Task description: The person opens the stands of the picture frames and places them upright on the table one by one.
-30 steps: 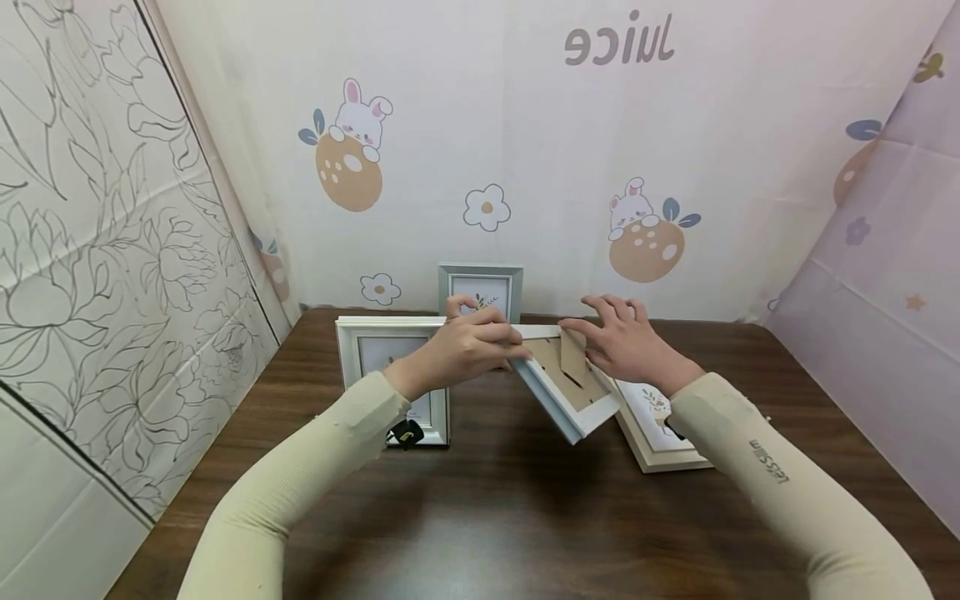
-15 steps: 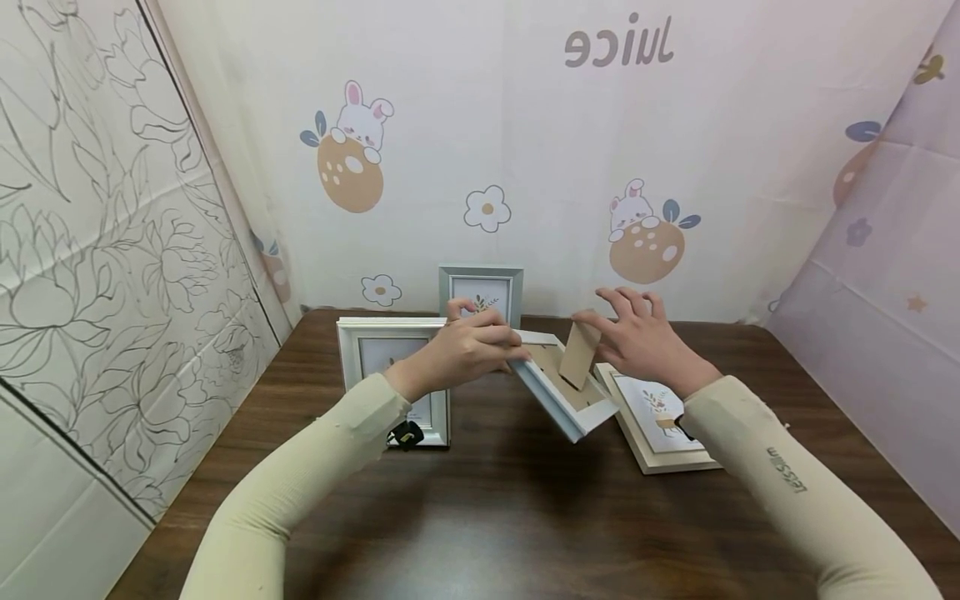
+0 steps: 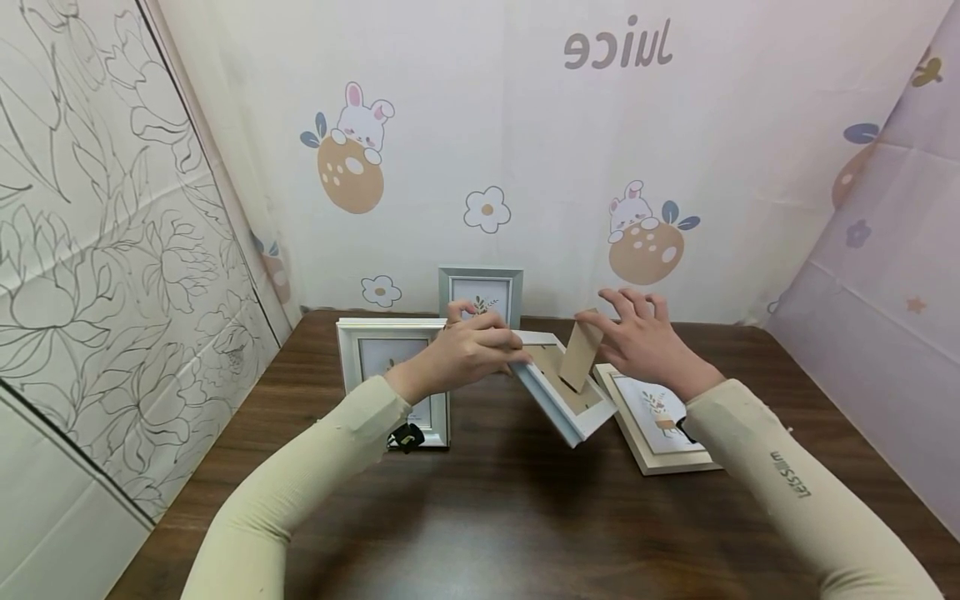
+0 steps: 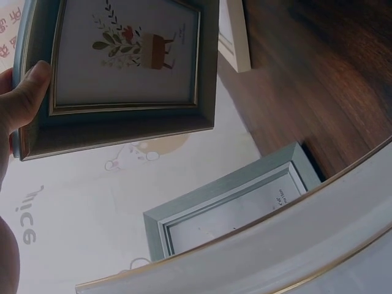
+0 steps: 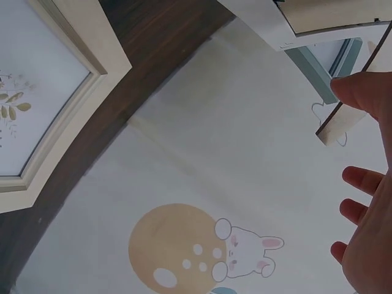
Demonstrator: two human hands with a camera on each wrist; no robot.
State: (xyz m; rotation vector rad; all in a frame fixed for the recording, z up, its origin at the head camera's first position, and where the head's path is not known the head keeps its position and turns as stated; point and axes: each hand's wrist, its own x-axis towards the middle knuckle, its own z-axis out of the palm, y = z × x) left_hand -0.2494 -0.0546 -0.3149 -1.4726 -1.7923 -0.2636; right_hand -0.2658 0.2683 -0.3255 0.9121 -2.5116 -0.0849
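Note:
My left hand (image 3: 476, 346) grips one edge of a blue-green photo frame (image 3: 551, 407), tilted above the table with its white-edged back toward the head camera. In the left wrist view, the thumb (image 4: 35, 86) lies on the frame's front border, beside a print of a potted plant. My right hand (image 3: 648, 343) pinches the end of the tan stand leg (image 3: 580, 357), which sticks out from the backing. The right wrist view shows the thumb (image 5: 358, 92) against the leg's edge, with the other fingers apart from it. The index finger behind the leg is mostly hidden there.
A white photo frame (image 3: 345, 358) stands at the left, partly behind the left forearm. Behind the hands, a grey-green frame (image 3: 517, 292) stands near the curtain. At the right, a cream frame (image 3: 633, 437) sits face up on the dark wooden table (image 3: 465, 525), partly behind the right wrist.
The right hand has moved slightly right and pulled the stand leg outward from the frame's back. During the last half second little has moved. The left hand keeps its hold.

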